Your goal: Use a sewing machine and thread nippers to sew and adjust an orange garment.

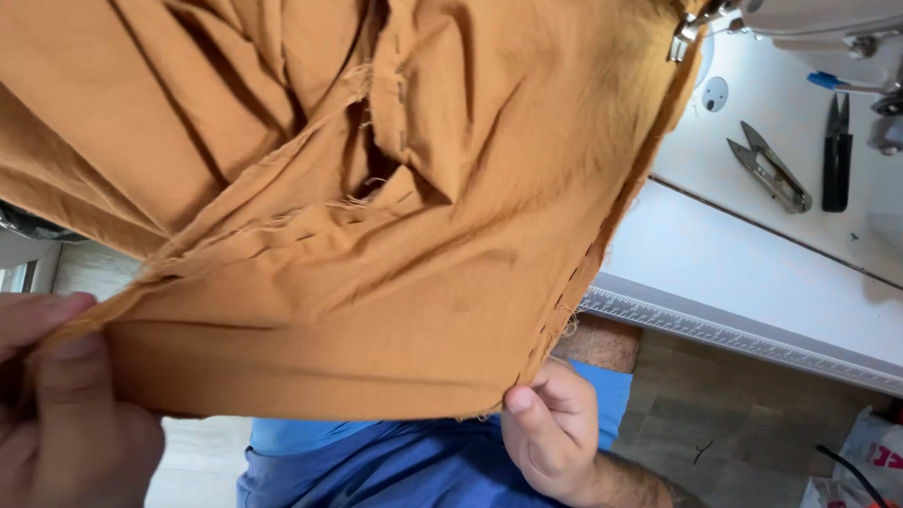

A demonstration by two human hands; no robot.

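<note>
A large piece of tan-orange cloth [394, 182] with frayed, stitched seams fills most of the head view. My left hand [46, 410] pinches its lower left corner at the bottom left of the frame. My right hand [555, 428] grips the lower right corner, where a stitched edge runs up toward the presser foot [684, 37] of a white sewing machine [850, 23] at the top right. The cloth is stretched taut between both hands.
On the white sewing table [751, 264] lie metal thread snips [770, 167] and black snips [837, 152]. A ruler strip [749, 340] runs along the table's front edge. Blue trousers [404, 473] show below; bags [879, 479] sit on the tiled floor at the lower right.
</note>
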